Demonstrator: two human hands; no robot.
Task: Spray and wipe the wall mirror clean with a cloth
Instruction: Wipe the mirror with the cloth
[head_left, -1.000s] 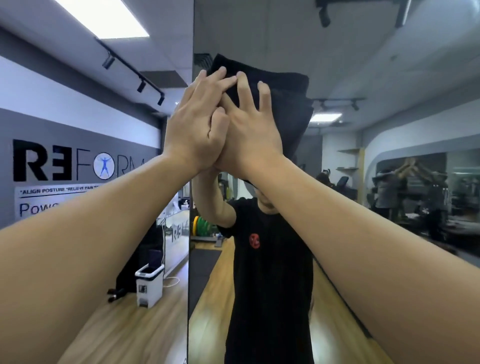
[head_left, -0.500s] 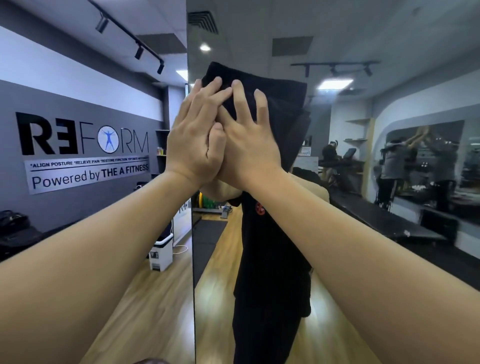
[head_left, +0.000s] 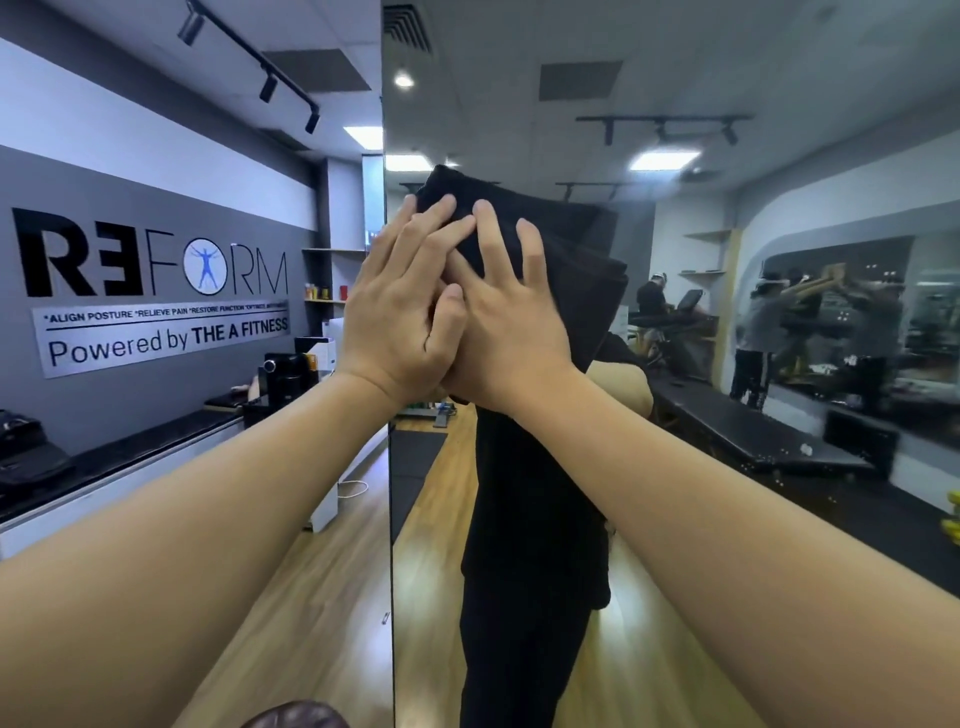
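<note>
A tall wall mirror (head_left: 675, 364) fills the right two thirds of the view, its left edge running straight down the middle. A folded black cloth (head_left: 576, 260) lies flat against the glass near that edge at head height. My right hand (head_left: 511, 317) presses on the cloth with fingers spread. My left hand (head_left: 400, 306) lies partly over the right one, its fingertips also on the cloth. The lower part of the cloth is hidden behind both hands. No spray bottle is in view.
Left of the mirror stands a grey wall with a REFORM sign (head_left: 150, 291), a black bench (head_left: 104, 457) and a white box (head_left: 324, 504) on the wooden floor. The mirror reflects me in black clothes, a long black bench and people at the back.
Both hands and the cloth have slid downward on the glass, and my head has tipped down too, so more of the floor and the benches shows now.
</note>
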